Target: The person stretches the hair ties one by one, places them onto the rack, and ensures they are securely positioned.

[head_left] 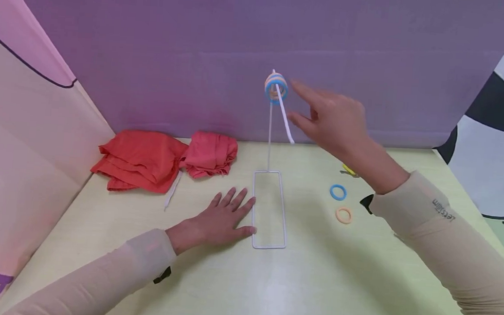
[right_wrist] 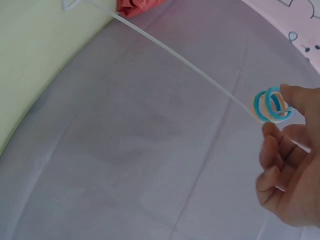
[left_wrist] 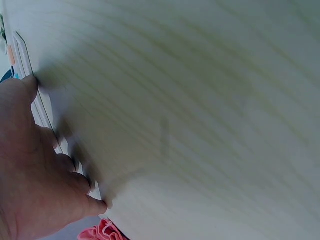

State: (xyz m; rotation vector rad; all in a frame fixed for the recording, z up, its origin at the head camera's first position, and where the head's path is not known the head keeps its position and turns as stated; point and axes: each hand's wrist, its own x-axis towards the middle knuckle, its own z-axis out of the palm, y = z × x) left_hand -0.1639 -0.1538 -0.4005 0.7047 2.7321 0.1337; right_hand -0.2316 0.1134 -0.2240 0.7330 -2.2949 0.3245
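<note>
A: Where are the rings point(head_left: 276, 87) found?
B: They are stacked at the top of the thin white wire stand point(head_left: 270, 129), whose frame base lies on the desk point(head_left: 313, 288). The right hand point(head_left: 331, 121) is raised beside them, released, a fingertip perhaps touching the stack.

A: And the left hand point(head_left: 221, 221)?
B: It is laid flat, fingers spread, against the base's edge. A blue ring point(head_left: 338, 192) and an orange ring point(head_left: 343, 215) are left on the desk; red cloths point(head_left: 146, 160) are seen behind.
</note>
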